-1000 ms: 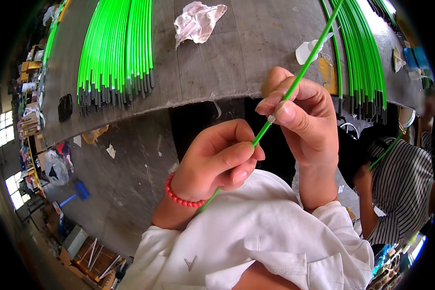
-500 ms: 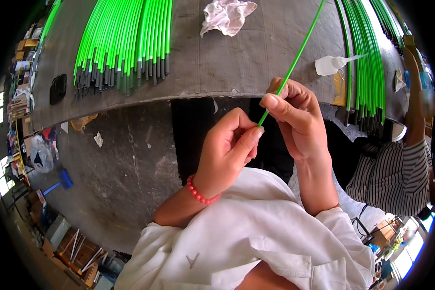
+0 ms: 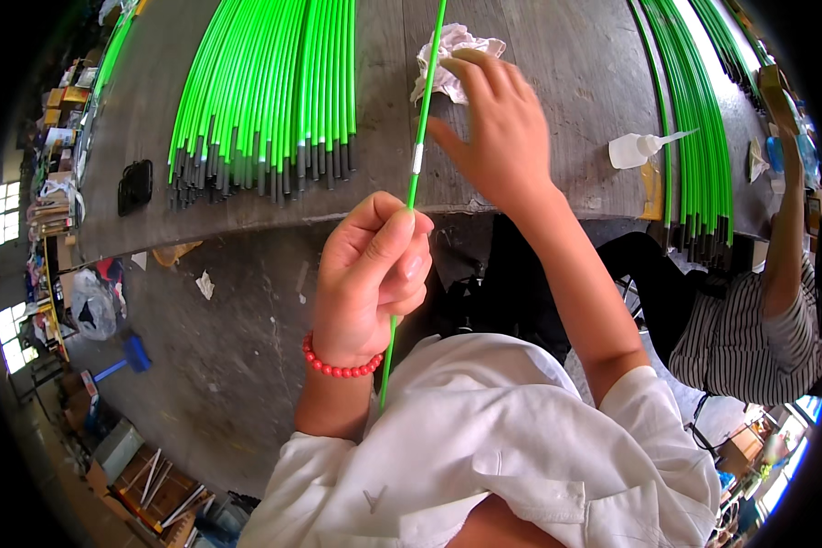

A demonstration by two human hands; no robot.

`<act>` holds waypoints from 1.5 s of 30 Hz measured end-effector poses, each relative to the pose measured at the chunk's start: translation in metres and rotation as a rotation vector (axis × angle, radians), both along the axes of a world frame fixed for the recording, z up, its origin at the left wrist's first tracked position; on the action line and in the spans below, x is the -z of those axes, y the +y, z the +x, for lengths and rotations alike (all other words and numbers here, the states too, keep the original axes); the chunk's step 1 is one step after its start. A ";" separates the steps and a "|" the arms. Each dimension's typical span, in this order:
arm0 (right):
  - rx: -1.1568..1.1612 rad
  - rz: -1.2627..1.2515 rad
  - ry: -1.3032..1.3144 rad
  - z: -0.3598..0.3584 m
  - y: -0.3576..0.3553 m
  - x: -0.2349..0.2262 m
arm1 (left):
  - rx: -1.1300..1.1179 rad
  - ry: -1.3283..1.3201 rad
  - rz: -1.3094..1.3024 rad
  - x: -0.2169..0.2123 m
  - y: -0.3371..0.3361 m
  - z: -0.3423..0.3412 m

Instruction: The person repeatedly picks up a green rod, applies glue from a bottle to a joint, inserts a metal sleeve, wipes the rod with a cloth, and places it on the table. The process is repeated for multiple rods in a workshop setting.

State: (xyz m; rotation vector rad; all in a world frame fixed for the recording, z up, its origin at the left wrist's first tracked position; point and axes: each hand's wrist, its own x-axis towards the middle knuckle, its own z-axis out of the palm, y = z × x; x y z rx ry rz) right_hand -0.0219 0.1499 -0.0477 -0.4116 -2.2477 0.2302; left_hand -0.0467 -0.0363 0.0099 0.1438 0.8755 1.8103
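Clock read from your left hand [image 3: 374,265]. That hand grips the green rod [image 3: 427,100], thumb and forefinger pinching it, other fingers curled in. The rod runs up toward 12 o'clock, past the top edge of view, and its lower stretch drops toward 6, against your white shirt [image 3: 511,429]. A white band [image 3: 417,158] circles the rod just beyond your pinch. Red beads [image 3: 342,369] ring your left wrist.

Your right hand [image 3: 500,123] hangs between 1 and 2 o'clock, fingers spread and slightly bent; with its blur, you can't tell whether the thumb touches the rod.

On the grey table [image 3: 571,82]: crumpled cloth [image 3: 455,57] at 1, partly behind your right fingers; a wide row of dark-tipped green rods [image 3: 265,91] at 11; a white bottle [image 3: 632,151] at 2, lying near a second bunch [image 3: 694,128]. A co-worker in a striped shirt [image 3: 749,338] sits at 3.
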 end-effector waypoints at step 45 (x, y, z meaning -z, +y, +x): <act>-0.513 -2.036 0.406 0.120 -0.032 -0.075 | 0.136 0.106 -0.051 -0.016 0.023 0.043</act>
